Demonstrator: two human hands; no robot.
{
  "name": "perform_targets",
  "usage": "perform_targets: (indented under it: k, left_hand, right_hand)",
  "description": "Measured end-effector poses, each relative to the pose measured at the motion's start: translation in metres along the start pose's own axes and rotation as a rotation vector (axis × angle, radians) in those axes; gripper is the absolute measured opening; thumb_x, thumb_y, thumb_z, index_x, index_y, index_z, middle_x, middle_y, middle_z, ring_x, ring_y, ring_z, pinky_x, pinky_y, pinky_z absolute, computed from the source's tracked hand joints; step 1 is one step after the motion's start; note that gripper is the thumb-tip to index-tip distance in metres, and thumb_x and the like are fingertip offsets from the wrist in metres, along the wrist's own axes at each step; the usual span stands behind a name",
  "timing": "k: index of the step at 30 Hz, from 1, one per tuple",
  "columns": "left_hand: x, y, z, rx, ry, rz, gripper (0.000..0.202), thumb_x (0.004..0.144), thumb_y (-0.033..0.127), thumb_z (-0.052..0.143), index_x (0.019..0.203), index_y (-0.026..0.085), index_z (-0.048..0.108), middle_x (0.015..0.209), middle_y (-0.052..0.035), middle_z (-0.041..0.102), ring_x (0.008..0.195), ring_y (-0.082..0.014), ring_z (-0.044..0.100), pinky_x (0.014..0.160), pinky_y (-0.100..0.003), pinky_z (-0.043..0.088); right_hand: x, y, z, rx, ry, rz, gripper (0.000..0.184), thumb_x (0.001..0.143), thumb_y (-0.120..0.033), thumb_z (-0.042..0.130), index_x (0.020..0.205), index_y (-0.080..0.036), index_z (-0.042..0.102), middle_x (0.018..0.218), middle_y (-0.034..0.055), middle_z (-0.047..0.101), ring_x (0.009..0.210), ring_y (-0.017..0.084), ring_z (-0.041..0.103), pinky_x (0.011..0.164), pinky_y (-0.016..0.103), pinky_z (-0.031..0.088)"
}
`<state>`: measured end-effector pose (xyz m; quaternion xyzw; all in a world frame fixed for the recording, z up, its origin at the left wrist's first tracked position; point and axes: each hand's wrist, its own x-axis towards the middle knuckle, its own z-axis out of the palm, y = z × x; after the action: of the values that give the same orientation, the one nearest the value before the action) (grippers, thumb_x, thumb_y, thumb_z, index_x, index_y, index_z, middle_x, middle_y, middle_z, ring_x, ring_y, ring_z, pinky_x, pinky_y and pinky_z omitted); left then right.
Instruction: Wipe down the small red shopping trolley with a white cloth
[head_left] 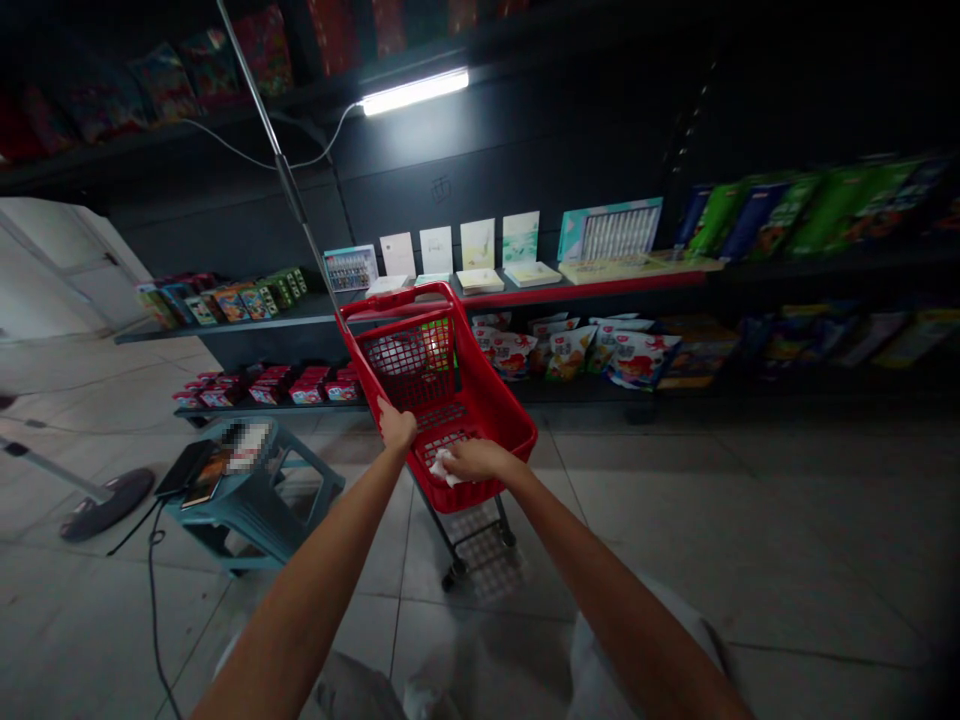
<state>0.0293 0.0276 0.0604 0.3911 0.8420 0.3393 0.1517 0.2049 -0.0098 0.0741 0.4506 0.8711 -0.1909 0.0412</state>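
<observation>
A red shopping cart [480,395] with a mesh basket stands on the tiled floor in front of me. My left hand [395,425] is closed on the near left rim of the basket. My right hand [472,460] reaches inside the basket at its near end, fingers closed on a white cloth or tissue [442,466] pressed against the red mesh. Both forearms stretch forward from the bottom of the view.
Dark shelves run along the back wall with cards [477,244], boxes and snack bags [570,350]. A teal step stool [255,495] with a phone and items sits at left. A fan base [105,503] and a cable lie on the floor. A tube light [415,91] glows above.
</observation>
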Motion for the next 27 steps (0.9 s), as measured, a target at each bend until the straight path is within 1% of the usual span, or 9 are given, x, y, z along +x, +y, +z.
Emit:
perform_targets:
  k: [2,4,6,9,15,19,23,25,27]
  left_hand:
    - [-0.001,0.001,0.003,-0.022,-0.014,-0.011,0.090,0.084,0.022,0.061,0.165,0.015,0.022,0.142,-0.0172,0.065,0.128,-0.0308,0.066,0.109,-0.040,0.051]
    - [-0.002,0.003,0.006,-0.038,-0.023,-0.021,0.092,0.084,0.023,0.063,0.166,0.018,0.021,0.144,-0.0154,0.064,0.129,-0.0311,0.065,0.111,-0.042,0.050]
    - [-0.003,0.005,0.007,-0.049,-0.034,-0.023,0.093,0.083,0.024,0.064,0.166,0.022,0.021,0.145,-0.0133,0.064,0.128,-0.0309,0.065,0.111,-0.043,0.050]
    - [-0.005,0.008,0.008,-0.077,-0.060,-0.025,0.091,0.084,0.024,0.062,0.165,0.024,0.022,0.143,-0.0114,0.065,0.127,-0.0300,0.066,0.109,-0.043,0.051]
    - [-0.013,0.012,0.009,-0.088,-0.074,0.003,0.089,0.082,0.022,0.060,0.164,0.023,0.024,0.142,-0.0110,0.066,0.129,-0.0289,0.065,0.109,-0.042,0.052]
    - [-0.017,0.015,0.011,-0.101,-0.065,-0.015,0.085,0.082,0.020,0.058,0.161,0.025,0.028,0.141,-0.0106,0.066,0.128,-0.0264,0.066,0.107,-0.038,0.052]
    - [-0.021,0.020,0.017,-0.094,-0.051,-0.043,0.084,0.082,0.020,0.058,0.160,0.022,0.028,0.144,-0.0150,0.063,0.127,-0.0278,0.066,0.107,-0.039,0.052]
    - [-0.022,0.022,0.020,-0.089,-0.034,-0.044,0.081,0.084,0.021,0.056,0.160,0.021,0.029,0.146,-0.0165,0.061,0.129,-0.0277,0.065,0.107,-0.038,0.051]
    - [-0.021,0.021,0.021,-0.062,-0.012,-0.014,0.078,0.086,0.021,0.054,0.160,0.019,0.030,0.146,-0.0179,0.060,0.127,-0.0279,0.066,0.106,-0.039,0.052]
  right_hand:
    - [0.008,0.002,-0.002,0.053,-0.083,-0.084,0.047,0.104,-0.041,0.039,0.112,-0.018,0.079,0.116,0.0162,0.078,0.107,0.030,0.074,0.084,0.035,0.052]
    - [0.013,0.004,-0.002,0.115,-0.102,-0.130,0.045,0.103,-0.040,0.042,0.115,-0.017,0.079,0.119,0.0152,0.077,0.107,0.029,0.074,0.084,0.033,0.052]
    - [0.015,0.004,0.001,0.154,-0.097,-0.144,0.047,0.104,-0.040,0.040,0.115,-0.015,0.078,0.120,0.0153,0.077,0.107,0.029,0.074,0.085,0.032,0.052]
    - [0.014,0.004,0.005,0.136,-0.085,-0.145,0.047,0.103,-0.039,0.040,0.114,-0.014,0.078,0.120,0.0151,0.077,0.107,0.028,0.073,0.084,0.031,0.051]
    - [-0.002,0.016,0.009,0.069,-0.005,-0.156,0.043,0.098,-0.040,0.043,0.102,-0.019,0.081,0.105,0.0107,0.080,0.090,0.025,0.072,0.068,0.028,0.044]
    - [-0.010,0.027,0.004,0.080,-0.056,-0.169,0.043,0.097,-0.041,0.044,0.098,-0.018,0.081,0.099,0.0092,0.079,0.082,0.021,0.070,0.064,0.026,0.038]
    - [-0.019,0.032,-0.004,0.041,-0.057,-0.128,0.043,0.098,-0.041,0.045,0.100,-0.016,0.080,0.101,0.0113,0.079,0.083,0.021,0.069,0.062,0.027,0.034]
    - [-0.026,0.036,-0.009,0.034,-0.017,-0.076,0.046,0.100,-0.044,0.043,0.100,-0.016,0.079,0.101,0.0118,0.078,0.082,0.021,0.068,0.061,0.028,0.033]
    - [-0.037,0.046,-0.014,0.035,0.058,-0.039,0.046,0.101,-0.044,0.042,0.098,-0.018,0.079,0.098,0.0108,0.078,0.081,0.021,0.068,0.062,0.028,0.033]
